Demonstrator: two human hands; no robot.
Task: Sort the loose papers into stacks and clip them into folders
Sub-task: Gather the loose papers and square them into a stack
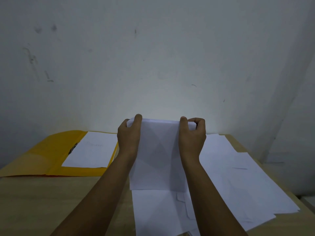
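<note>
I hold a stack of white papers (158, 155) upright above the middle of the table. My left hand (128, 136) grips its upper left edge, and my right hand (193, 135) pinches the upper right corner. The stack's lower edge hangs just over more loose white sheets (156, 212) lying flat in front of me. At the left an open yellow folder (51, 155) lies flat with a white sheet (90, 150) in it, held by a dark metal clip (73, 147) along its left edge.
A wide spread of loose white papers (238, 181) covers the right side of the wooden table (51, 201). A grey-white wall (153, 57) stands close behind the table. The table's right edge drops off at the far right.
</note>
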